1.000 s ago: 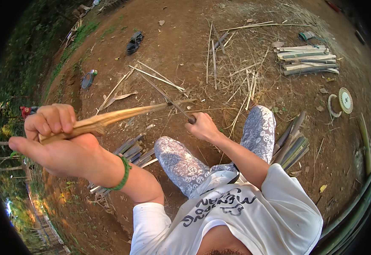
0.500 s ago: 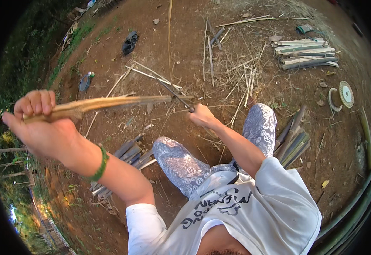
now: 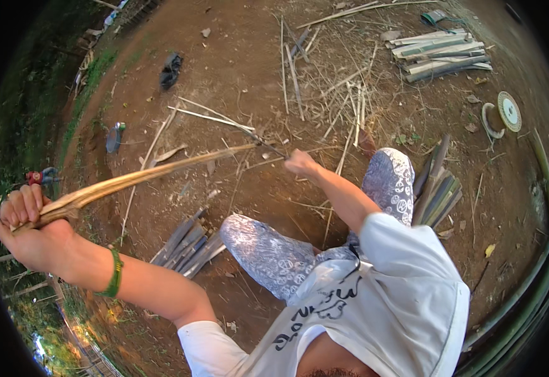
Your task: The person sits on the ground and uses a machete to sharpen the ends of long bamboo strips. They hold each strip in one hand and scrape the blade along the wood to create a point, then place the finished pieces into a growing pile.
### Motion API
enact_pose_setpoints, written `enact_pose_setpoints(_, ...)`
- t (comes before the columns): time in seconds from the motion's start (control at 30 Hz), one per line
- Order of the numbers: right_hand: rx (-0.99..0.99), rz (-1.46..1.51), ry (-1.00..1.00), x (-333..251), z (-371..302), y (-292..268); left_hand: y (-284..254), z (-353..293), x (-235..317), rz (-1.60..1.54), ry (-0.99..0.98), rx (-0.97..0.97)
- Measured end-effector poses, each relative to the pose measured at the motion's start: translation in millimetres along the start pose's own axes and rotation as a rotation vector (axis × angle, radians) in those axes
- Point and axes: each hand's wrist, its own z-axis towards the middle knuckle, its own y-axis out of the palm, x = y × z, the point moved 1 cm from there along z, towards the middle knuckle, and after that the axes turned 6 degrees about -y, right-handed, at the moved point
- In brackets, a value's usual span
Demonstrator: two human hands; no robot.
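My left hand point(image 3: 35, 235), with a green band at the wrist, is raised at the far left. Its fingers are wrapped round one end of a long, split bamboo strip point(image 3: 139, 179). The strip slants across in front of my knees, and its far end reaches the blade of a thin dark knife point(image 3: 266, 143). My right hand point(image 3: 302, 164) is closed round the knife's handle, just ahead of my knees. Whether the blade touches the strip or only crosses it, I cannot tell.
Bamboo pieces lie by my left knee point(image 3: 189, 242), in a bundle point(image 3: 439, 196) beside my right knee, and in a stack point(image 3: 441, 55) at far right. A spool point(image 3: 509, 112) stands right; long green poles point(image 3: 523, 317) curve along the right edge. Thin slivers litter the ground.
My left hand has moved left and lower, and more of the bamboo strip shows between my hands. A thin sliver that stood upward near the blade no longer shows. The view has shifted slightly.
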Motion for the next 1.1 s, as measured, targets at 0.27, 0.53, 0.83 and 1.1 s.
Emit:
enact_pose_setpoints(0.27,-0.053,0.096,-0.193,-66.9,-37.2,9.5,-48.2,27.2,-0.8,0.036,-0.015,0.045)
enact_pose_setpoints(0.53,-0.034,-0.099,0.271,76.0,49.5,19.6,-61.3,35.4,-2.0,-0.058,-0.067,-0.159)
enact_pose_setpoints(0.83,0.090,0.159,0.317,78.6,13.4,56.8,-70.4,20.1,1.4,-0.094,-0.076,-0.160)
enact_pose_setpoints(1.1,0.145,0.531,0.118,13.5,-77.2,58.0,-64.8,6.7,2.8,-0.053,-0.074,-0.046)
